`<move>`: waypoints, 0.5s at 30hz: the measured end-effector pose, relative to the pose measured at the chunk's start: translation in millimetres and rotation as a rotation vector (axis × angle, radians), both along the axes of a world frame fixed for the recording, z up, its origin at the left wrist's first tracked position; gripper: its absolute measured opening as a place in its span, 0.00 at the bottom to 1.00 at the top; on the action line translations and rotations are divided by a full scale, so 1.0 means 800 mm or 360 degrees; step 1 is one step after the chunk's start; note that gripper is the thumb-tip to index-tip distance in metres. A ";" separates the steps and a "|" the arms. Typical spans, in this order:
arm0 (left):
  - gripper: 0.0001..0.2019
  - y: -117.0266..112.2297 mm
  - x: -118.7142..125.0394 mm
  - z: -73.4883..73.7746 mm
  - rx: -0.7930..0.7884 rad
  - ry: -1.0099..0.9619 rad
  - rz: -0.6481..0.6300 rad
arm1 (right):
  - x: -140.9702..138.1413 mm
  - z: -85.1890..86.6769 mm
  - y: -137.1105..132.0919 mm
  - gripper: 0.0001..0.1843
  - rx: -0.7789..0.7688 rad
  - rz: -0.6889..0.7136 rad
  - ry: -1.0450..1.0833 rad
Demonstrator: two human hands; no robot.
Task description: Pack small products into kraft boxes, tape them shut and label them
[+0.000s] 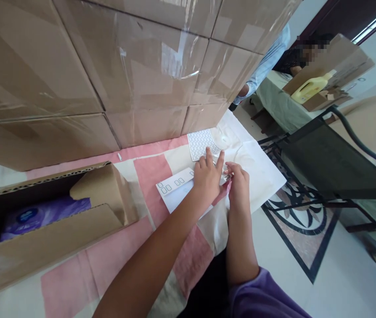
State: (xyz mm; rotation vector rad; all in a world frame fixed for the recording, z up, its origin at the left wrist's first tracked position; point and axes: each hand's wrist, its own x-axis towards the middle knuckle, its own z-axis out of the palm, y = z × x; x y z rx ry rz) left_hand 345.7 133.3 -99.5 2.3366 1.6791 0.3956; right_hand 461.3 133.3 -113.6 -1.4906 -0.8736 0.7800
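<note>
Two bare hands close together over a pink-and-white checked cloth (pixel 155 176). Left hand (pixel 208 176): index and middle fingers stretched apart towards a printed sheet (pixel 198 145); thumb hidden, cannot tell whether that grip is clamped. Right hand (pixel 240 179): fingers bent inward at a small piece (pixel 227 177), too blurred to name; cannot tell if pinched. Printed sheet lies near the foot of the taped carton stack (pixel 148 79), which walls off the far side. Folded printed card (pixel 174 183) left of the left wrist, partly covered by the hand. Open cardboard box (pixel 122 194) well to the left, bare cloth between. White paper (pixel 257 170) runs right to a corner above the floor (pixel 294 269); room there, up to the chair (pixel 336 154).
</note>
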 end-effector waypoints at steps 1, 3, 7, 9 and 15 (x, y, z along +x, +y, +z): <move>0.51 0.000 0.000 0.000 0.0005 0.0004 0.0004 | -0.001 0.001 -0.001 0.09 0.0022 -0.0001 -0.0006; 0.50 -0.001 0.001 0.000 0.0015 0.0013 0.0010 | -0.002 0.003 -0.002 0.09 0.0061 0.0003 -0.0017; 0.50 0.000 0.000 0.000 0.0027 -0.0009 0.0010 | -0.005 0.007 -0.004 0.09 0.0102 0.0022 0.0001; 0.50 0.000 0.000 -0.001 0.0025 -0.0023 0.0009 | -0.005 0.008 -0.005 0.10 0.0080 0.0024 -0.0028; 0.51 0.001 0.002 -0.005 0.0037 -0.0010 0.0027 | -0.001 0.011 -0.011 0.13 -0.0053 0.0042 -0.0130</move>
